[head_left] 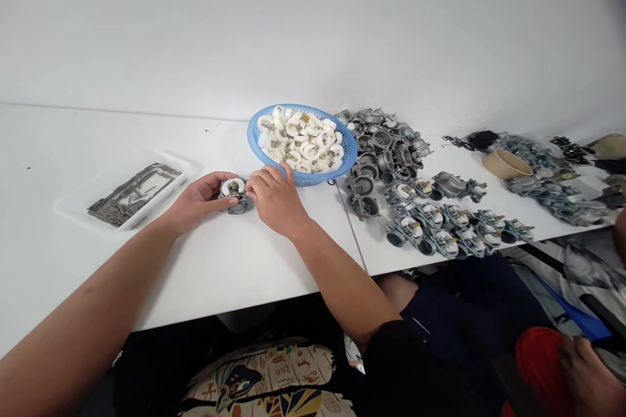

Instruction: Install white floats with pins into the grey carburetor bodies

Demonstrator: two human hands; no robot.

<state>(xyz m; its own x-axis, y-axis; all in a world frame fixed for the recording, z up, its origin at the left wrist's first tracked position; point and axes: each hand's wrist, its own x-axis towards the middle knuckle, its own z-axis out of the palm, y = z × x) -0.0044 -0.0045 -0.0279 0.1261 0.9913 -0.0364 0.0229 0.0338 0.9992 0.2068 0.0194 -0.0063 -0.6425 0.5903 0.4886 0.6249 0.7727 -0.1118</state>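
Observation:
My left hand is closed around a small grey metal carburetor, which rests low over the white table. A white ring-shaped float sits in its upward-facing top. At the carburetor's right edge, my right hand has thumb and fingers pinched together; what lies between the fingertips is too small to make out. Just behind the right hand stands a blue plastic basket heaped with white floats. Left of my left hand, a white translucent tray holds thin grey metal pins.
Grey metal bowls are piled right of the basket. In front of them, several carburetors with white floats lie in rows. Farther right stand a tan round container and more metal parts. Another person's hand shows at lower right.

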